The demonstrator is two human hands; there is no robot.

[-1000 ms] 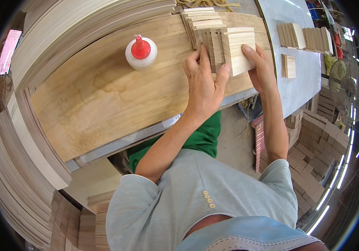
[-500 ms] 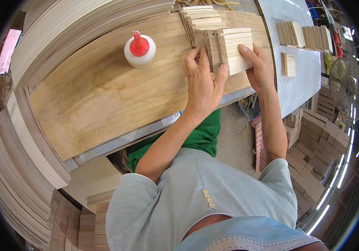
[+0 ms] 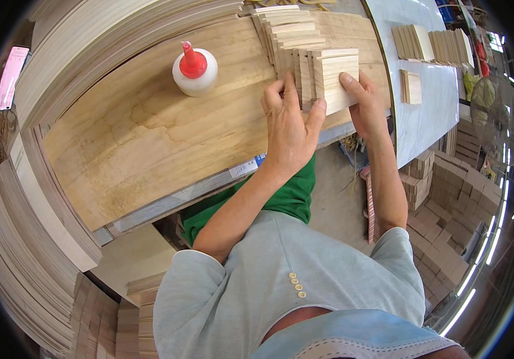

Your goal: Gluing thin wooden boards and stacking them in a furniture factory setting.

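A short stack of thin, square wooden panels (image 3: 337, 75) is held between my two hands at the near edge of the wooden tabletop. My left hand (image 3: 290, 122) grips its left side, with the thumb at the lower edge and fingers behind. On the right side, my right hand (image 3: 364, 105) pinches the stack, its thumb lying on the front face. Just behind leans a row of similar wooden panels (image 3: 284, 30), overlapping one another. Left of these stands a white glue bottle (image 3: 200, 81) with a red nozzle cap.
Beyond the wooden board (image 3: 125, 137), a grey table (image 3: 421, 122) carries rows of small panels (image 3: 412, 43). Long wooden strips (image 3: 23, 239) are piled at the left, near a pink-screened phone (image 3: 11, 78). Stacked blocks (image 3: 442, 233) and a fan (image 3: 499, 119) stand at the right.
Both hands have drawn the held panels slightly toward me, away from the row behind. The grip looks the same. The whole view has shifted a little.
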